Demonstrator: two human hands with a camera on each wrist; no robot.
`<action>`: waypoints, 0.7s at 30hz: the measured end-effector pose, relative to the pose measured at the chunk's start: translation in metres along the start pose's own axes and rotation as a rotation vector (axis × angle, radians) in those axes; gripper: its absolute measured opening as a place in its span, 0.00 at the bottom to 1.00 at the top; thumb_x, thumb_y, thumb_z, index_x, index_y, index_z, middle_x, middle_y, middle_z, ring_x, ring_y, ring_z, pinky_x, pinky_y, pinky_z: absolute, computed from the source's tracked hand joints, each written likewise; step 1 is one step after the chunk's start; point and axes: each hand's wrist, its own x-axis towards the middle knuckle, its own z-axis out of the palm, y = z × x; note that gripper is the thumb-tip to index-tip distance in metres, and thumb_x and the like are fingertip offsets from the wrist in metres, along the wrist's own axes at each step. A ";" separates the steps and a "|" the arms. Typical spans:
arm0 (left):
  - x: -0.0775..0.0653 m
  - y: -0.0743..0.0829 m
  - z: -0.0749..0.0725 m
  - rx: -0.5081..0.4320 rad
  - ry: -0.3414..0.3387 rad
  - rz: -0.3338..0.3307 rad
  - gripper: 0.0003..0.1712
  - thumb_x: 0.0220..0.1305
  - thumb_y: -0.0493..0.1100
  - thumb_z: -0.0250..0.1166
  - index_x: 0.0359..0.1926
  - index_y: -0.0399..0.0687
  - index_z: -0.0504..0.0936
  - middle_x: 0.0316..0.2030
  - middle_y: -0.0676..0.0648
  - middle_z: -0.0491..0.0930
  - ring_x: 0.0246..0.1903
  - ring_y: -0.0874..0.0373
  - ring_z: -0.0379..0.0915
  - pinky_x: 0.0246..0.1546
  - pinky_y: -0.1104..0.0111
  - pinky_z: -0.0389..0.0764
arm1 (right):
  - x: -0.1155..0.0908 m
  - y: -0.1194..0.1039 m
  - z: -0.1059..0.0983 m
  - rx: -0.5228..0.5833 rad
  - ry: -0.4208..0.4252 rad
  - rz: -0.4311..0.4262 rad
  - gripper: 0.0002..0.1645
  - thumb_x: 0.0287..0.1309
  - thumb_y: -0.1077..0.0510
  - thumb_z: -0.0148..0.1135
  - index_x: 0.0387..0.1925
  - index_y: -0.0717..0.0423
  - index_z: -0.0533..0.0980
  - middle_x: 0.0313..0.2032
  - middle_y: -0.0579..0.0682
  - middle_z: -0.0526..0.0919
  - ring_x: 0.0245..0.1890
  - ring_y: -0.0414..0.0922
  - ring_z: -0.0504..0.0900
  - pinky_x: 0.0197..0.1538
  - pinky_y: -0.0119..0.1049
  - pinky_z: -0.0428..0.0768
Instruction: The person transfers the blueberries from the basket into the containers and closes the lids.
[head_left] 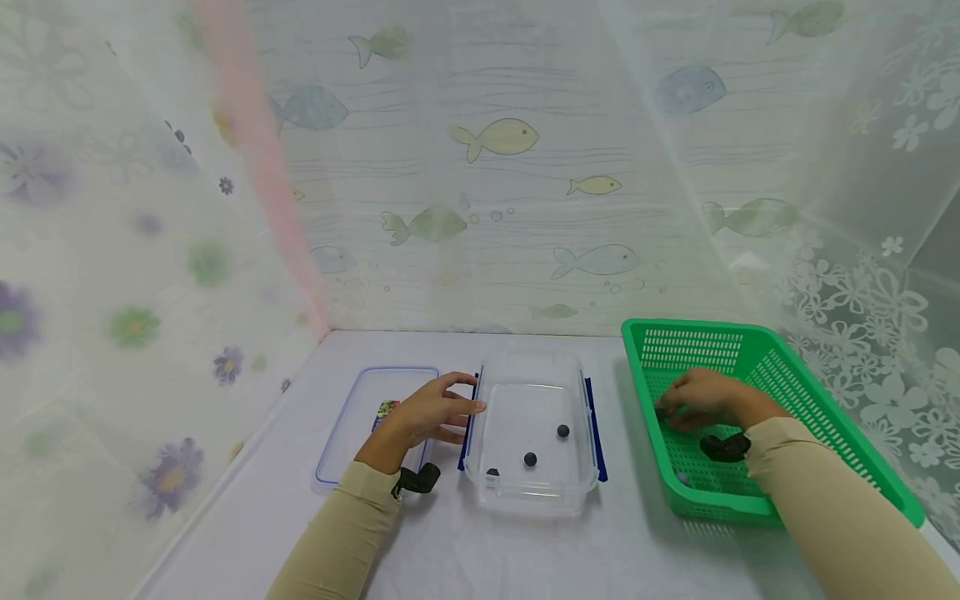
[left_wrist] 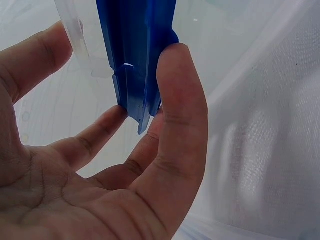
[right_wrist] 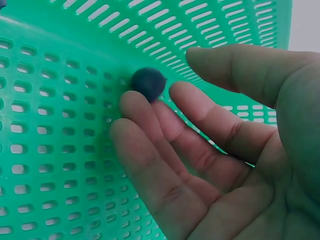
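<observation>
My left hand [head_left: 435,410] is at the left side of a clear plastic container [head_left: 525,496]. Its bent fingers lie on both sides of the blue latch flap [left_wrist: 137,55], with one fingertip at the container's wall. Three small dark balls [head_left: 530,459] lie in the container, well apart. Inside a green basket [head_left: 660,458], my right hand [right_wrist: 210,155] reaches down to the far-left part, palm up in its wrist view. A dark, bluish ball [right_wrist: 148,84] sits against the basket wall, right at the fingertips, not enclosed by them. Another ball [head_left: 682,477] lies near the basket's front corner.
The container's clear lid [head_left: 341,433], with a blue seal around its edge and a colourful label, lies flat on the white table [head_left: 435,550] under the left forearm. Patterned sheeting [head_left: 480,208] with fish hangs behind. The basket's slotted walls stand higher around the right hand.
</observation>
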 end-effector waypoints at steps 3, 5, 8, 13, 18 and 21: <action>0.000 0.000 0.000 0.002 0.001 0.000 0.44 0.62 0.53 0.77 0.74 0.54 0.67 0.64 0.36 0.72 0.51 0.43 0.84 0.45 0.51 0.89 | 0.000 -0.001 0.001 0.005 -0.006 -0.009 0.28 0.70 0.56 0.63 0.61 0.75 0.75 0.54 0.67 0.82 0.46 0.53 0.88 0.50 0.47 0.89; 0.000 0.000 0.000 0.004 0.002 -0.001 0.43 0.63 0.52 0.76 0.74 0.54 0.67 0.64 0.36 0.72 0.51 0.44 0.84 0.45 0.51 0.89 | 0.000 -0.001 0.002 0.010 -0.010 -0.012 0.27 0.70 0.56 0.62 0.60 0.75 0.76 0.53 0.66 0.84 0.46 0.53 0.88 0.50 0.48 0.89; 0.001 0.000 0.000 0.004 0.004 -0.003 0.41 0.64 0.51 0.75 0.74 0.54 0.67 0.64 0.36 0.72 0.51 0.43 0.84 0.45 0.51 0.89 | 0.000 -0.001 0.004 0.014 -0.014 -0.014 0.23 0.70 0.57 0.62 0.56 0.73 0.80 0.49 0.63 0.86 0.45 0.53 0.88 0.50 0.48 0.89; 0.001 0.001 0.001 0.000 0.007 -0.006 0.41 0.64 0.51 0.75 0.73 0.54 0.68 0.64 0.36 0.72 0.51 0.43 0.84 0.45 0.51 0.89 | 0.000 -0.001 0.004 0.015 -0.011 -0.013 0.19 0.69 0.57 0.63 0.50 0.69 0.84 0.45 0.60 0.88 0.44 0.53 0.89 0.48 0.47 0.89; 0.000 0.001 0.001 0.000 0.008 -0.005 0.41 0.64 0.51 0.75 0.74 0.54 0.68 0.63 0.36 0.72 0.51 0.43 0.84 0.45 0.51 0.89 | -0.006 -0.005 0.002 0.039 -0.004 -0.031 0.19 0.70 0.57 0.62 0.51 0.70 0.83 0.48 0.64 0.87 0.44 0.53 0.89 0.48 0.46 0.89; 0.000 0.001 0.001 0.000 0.009 -0.004 0.42 0.63 0.52 0.76 0.73 0.55 0.68 0.63 0.36 0.72 0.51 0.43 0.84 0.45 0.52 0.89 | -0.007 -0.005 -0.001 0.080 0.009 -0.036 0.20 0.71 0.56 0.61 0.52 0.71 0.82 0.49 0.64 0.87 0.44 0.52 0.89 0.49 0.46 0.89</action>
